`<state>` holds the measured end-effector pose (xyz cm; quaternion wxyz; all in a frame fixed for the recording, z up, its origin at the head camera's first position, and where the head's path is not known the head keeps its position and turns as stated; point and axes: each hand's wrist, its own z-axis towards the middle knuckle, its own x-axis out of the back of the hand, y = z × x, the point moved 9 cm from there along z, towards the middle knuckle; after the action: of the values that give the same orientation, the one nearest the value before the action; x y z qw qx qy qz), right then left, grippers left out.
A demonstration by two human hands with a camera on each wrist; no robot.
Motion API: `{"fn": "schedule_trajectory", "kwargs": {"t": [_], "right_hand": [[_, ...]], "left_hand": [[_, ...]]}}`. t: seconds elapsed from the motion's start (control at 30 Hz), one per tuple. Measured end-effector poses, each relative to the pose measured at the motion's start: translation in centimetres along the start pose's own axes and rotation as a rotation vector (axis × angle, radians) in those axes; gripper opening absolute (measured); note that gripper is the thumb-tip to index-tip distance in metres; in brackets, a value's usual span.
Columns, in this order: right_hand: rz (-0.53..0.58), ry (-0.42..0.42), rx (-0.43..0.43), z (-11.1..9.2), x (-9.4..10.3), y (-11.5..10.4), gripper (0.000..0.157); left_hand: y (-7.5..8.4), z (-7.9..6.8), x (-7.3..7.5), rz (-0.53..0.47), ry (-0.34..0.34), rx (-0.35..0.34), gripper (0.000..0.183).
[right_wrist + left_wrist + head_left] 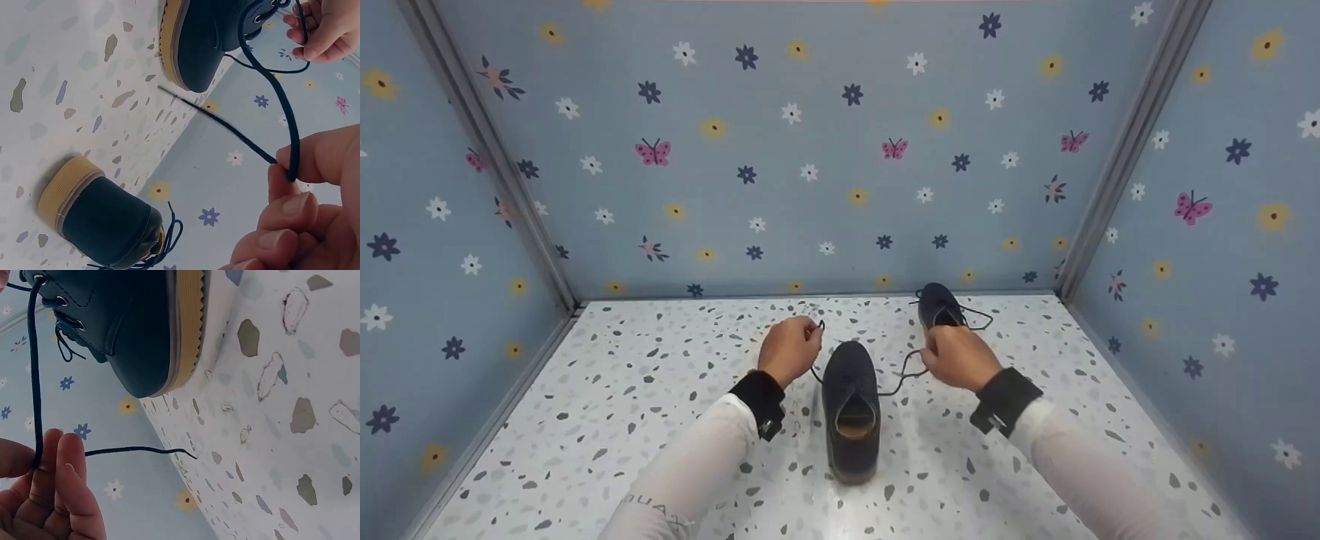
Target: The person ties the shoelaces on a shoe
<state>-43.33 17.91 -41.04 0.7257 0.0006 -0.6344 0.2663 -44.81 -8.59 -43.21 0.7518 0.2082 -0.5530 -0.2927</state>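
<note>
Two pinches are shown, each of thumb and forefinger: the left hand (789, 351) grasps the left lace end (35, 371) and the right hand (960, 356) the right lace end (284, 101), with a free tail projecting past the fingertips on either side. We judge the cord light, limp and a little slick, likely to slip from a loose grip but in no danger of breaking; we would take hold of it as here, a short way in from the tip. From the left fingers, we trace the lace up to the topmost visible eyelet (39, 280) of the near shoe (132, 326), which stands on its sole on the speckled floor (585, 450), between the two hands, toe towards the back panel (825, 217). We take its smooth dark upper to be fairly stiff, and its ribbed yellow sole (188, 320) to be firm, with good grip on the floor; the shoe itself should be light enough to shift under a hard sideways tug, so even tension from both sides suits it. Beyond the right hand, nearer the panel, we note the far shoe (107, 219), upright, its loose laces (177, 228) spreading outward.
</note>
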Motion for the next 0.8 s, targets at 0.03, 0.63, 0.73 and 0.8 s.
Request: {"fn": "schedule_trajectory", "kwargs": {"t": [0.03,0.63,0.73,0.8], "right_hand": [[0.000,-0.004,-0.005,0.0,0.0,0.1,0.030],[0.053,0.000,-0.075,-0.1,-0.2,0.6,0.031],[0.070,0.007,-0.091,-0.1,0.1,0.9,0.031],[0.076,0.009,-0.102,-0.1,0.1,1.1,0.030]], "left_hand": [[0.3,0.0,-0.1,-0.004,0.000,-0.012,0.020],[5.1,-0.4,-1.7,-0.155,-0.084,-0.218,0.018],[4.8,-0.6,-2.6,-0.172,-0.174,-0.208,0.017],[4.5,-0.7,-3.2,-0.170,-0.245,-0.195,0.018]]}}
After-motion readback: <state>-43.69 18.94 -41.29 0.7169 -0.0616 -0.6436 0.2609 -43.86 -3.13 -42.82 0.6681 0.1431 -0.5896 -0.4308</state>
